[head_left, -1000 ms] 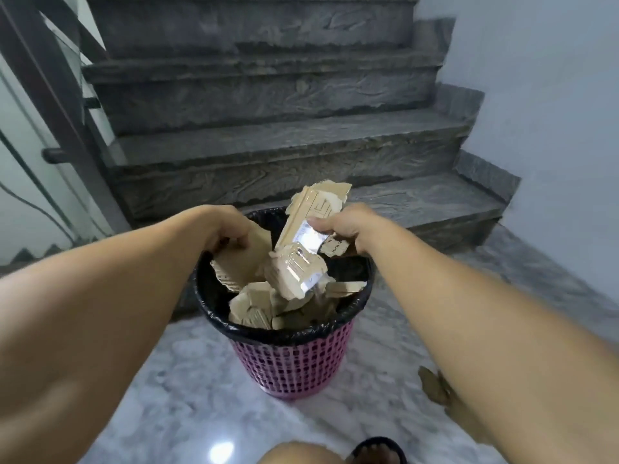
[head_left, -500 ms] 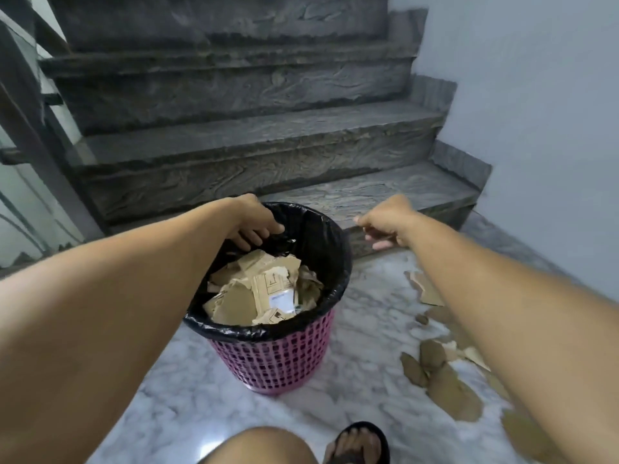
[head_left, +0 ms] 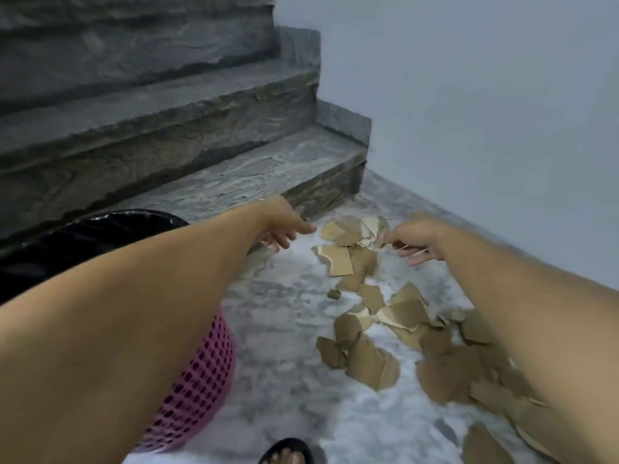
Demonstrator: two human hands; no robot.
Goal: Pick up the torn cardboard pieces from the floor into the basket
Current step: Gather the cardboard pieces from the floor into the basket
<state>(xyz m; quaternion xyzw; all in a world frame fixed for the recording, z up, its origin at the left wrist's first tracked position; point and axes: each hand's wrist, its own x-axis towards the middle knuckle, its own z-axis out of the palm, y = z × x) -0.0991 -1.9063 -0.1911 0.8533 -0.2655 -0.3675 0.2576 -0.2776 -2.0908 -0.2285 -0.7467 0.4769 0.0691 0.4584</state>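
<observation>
Both hands empty, fingers loose: left hand (head_left: pixel 284 226) and right hand (head_left: pixel 415 237) over torn cardboard pieces (head_left: pixel 368 316) on floor (head_left: pixel 284 380); pink basket (head_left: pixel 201 380) left.

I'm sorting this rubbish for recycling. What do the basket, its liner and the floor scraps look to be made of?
The basket looks like moulded pink plastic: a regular grid of holes, matte. Its liner seems thin black plastic film, glossy and wrinkled at the rim. The torn pieces look like brown cardboard, matte, with paler inner layers at ripped edges; whether it is corrugated can't be told from here.
</observation>
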